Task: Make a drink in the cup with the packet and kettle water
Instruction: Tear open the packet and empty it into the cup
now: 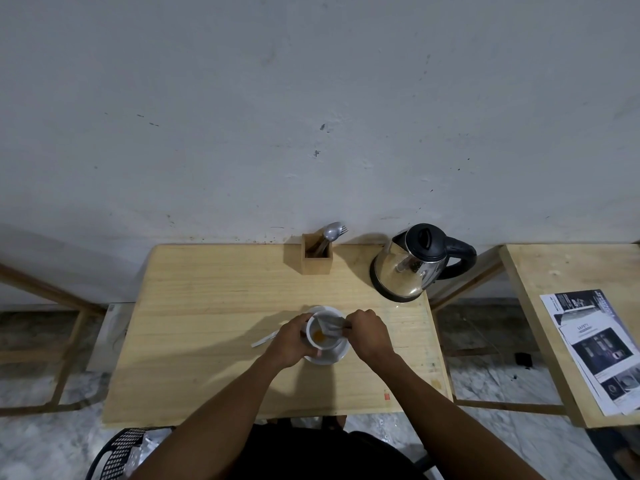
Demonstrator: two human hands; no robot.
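A white cup [320, 342] stands on a white saucer [334, 356] near the middle of the wooden table [214, 306]. Orange powder lies in the cup's bottom. My left hand [289, 341] wraps around the cup's left side. My right hand [369, 336] pinches a pale packet [329, 323] tilted over the cup's rim. A steel kettle [412, 263] with a black lid and handle stands at the table's back right, apart from both hands.
A wooden holder [317, 254] with a spoon and fork stands at the back edge by the wall. A white strip [265, 340] lies left of the saucer. A second table [568, 306] with printed papers [595, 348] is at right. A black basket [117, 452] sits lower left.
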